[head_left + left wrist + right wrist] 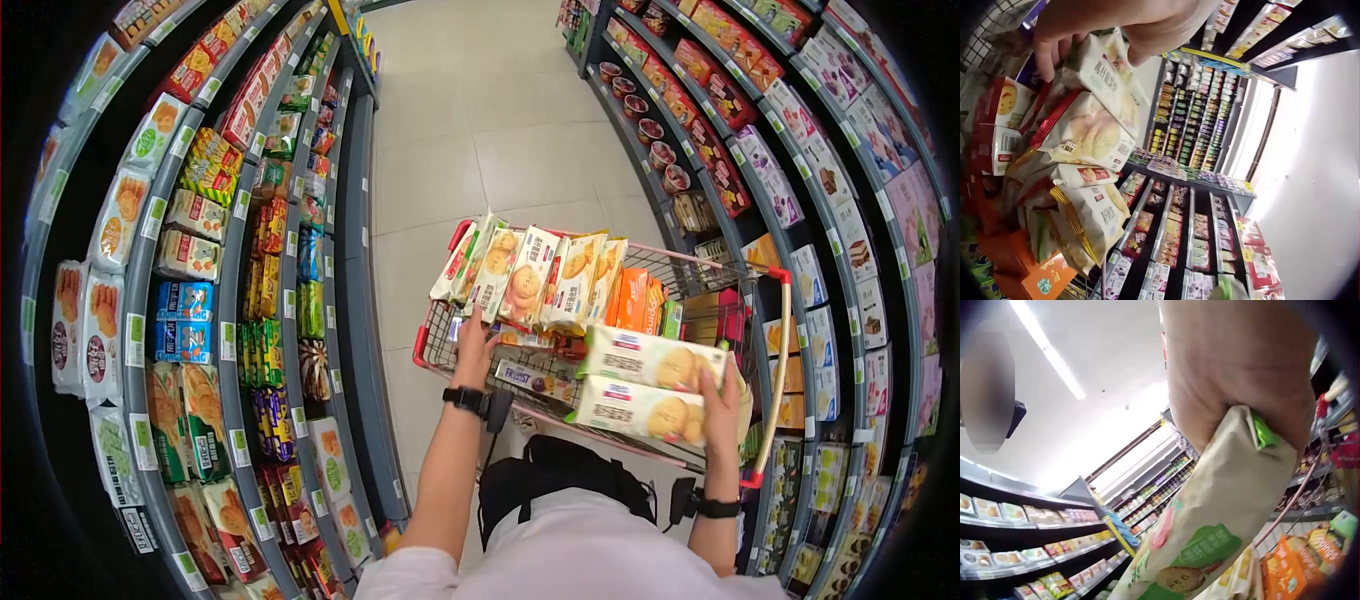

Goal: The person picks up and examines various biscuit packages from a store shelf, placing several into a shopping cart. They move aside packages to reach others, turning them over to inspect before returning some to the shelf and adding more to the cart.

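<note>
The right hand (722,405) grasps two pale biscuit packs, an upper pack (635,358) and a lower pack (635,408), by their right ends, over the near side of the shopping cart (421,342). How its fingers divide between the two cannot be made out: in the head view the hand covers the right end of the lower pack, and in the right wrist view the pack fills the foreground and hides the fingers. There the palm closes over one end, with a green corner showing beside it.

The left hand (474,352) pinches the near end of a white biscuit pack (496,268) that leans in the row inside the cart. From the left wrist, the thumb lies on one side and the fingers on the other; some fingertips are lost among the wrappers.

Both forearms reach forward from the white shirt (590,545), the left one nearly straight, the right one partly covered at the wrist by a black strap (716,508). An orange packet (631,300) stands further along the row. Below, a purple-and-white box (533,378) shows only partly, and the packs cover much of the cart's floor. The dark lens edge cuts off the outer shelves.
</note>
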